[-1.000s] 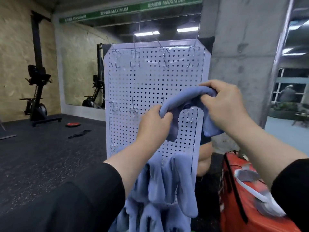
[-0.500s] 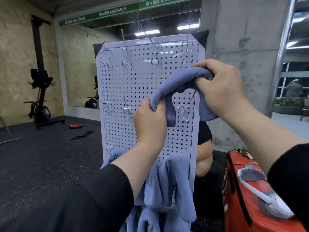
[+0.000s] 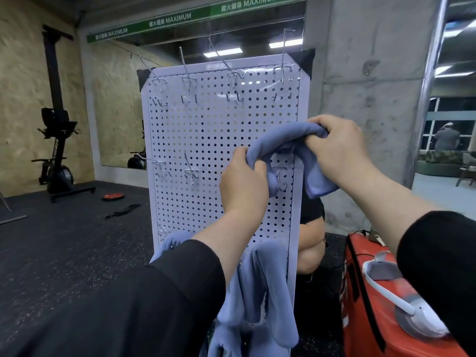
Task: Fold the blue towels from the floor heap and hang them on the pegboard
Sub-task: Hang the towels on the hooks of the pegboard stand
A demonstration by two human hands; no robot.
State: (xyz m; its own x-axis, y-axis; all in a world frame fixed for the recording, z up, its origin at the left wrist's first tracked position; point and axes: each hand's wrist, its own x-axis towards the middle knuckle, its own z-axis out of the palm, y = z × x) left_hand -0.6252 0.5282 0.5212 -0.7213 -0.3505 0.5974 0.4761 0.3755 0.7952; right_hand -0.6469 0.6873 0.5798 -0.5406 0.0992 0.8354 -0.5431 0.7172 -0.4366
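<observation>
A white pegboard (image 3: pixel 206 140) stands upright on the dark gym floor (image 3: pixel 64 248), and everything here is placed against it. In front of its right edge, at about mid-height, both hands hold one folded blue towel (image 3: pixel 286 148) bunched into an arch. The left hand (image 3: pixel 243 184) grips the towel's left end, its fingers (image 3: pixel 242 154) curled tight round the cloth; the right hand (image 3: pixel 337 153) grips the higher right end, thumb and fingers pinching it, with a loose flap hanging below that hand just past the board's right edge. Under the arch a wire hook (image 3: pixel 279 176) juts from the board (whether the cloth touches it cannot be told). More wire hooks sit in a row near the board's top and at mid-height to the left. Low on the board, more blue towels (image 3: pixel 268 292) hang down its front. Just right of the board's foot lies a red bag (image 3: pixel 376 328) with a white headset (image 3: pixel 401 305) on it. Well to the board's left stands an exercise machine (image 3: pixel 58 155) by the wall. Behind the board's right side rises a concrete pillar (image 3: pixel 368 73)
</observation>
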